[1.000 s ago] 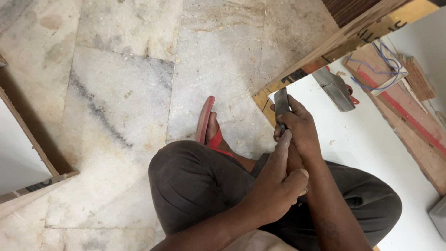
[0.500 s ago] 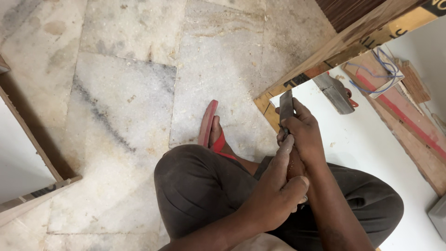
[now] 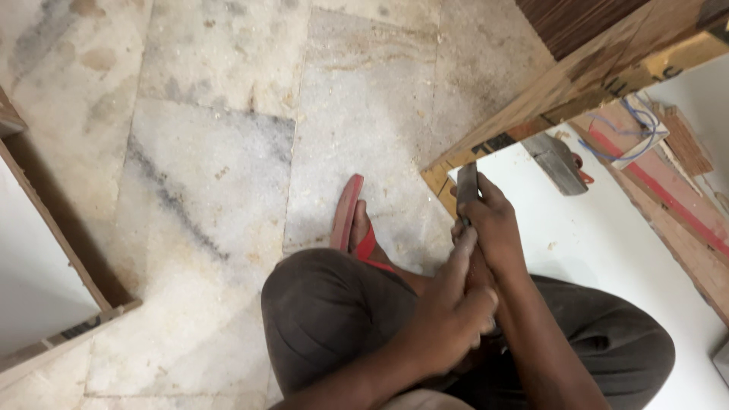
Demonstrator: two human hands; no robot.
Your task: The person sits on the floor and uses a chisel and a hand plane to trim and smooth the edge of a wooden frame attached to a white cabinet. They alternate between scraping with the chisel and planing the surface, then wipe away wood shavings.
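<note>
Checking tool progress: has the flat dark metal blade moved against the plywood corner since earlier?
Cannot tell; the flat dark metal blade sits at the plywood corner as before.

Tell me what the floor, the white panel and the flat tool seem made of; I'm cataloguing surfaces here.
Floor: polished stone slabs, probably marble, going by grey veining and joint lines. White panel: likely laminated board, smooth matt face framed by raw wood edging. Flat tool under the right hand: dull grey, seemingly metal.
</note>
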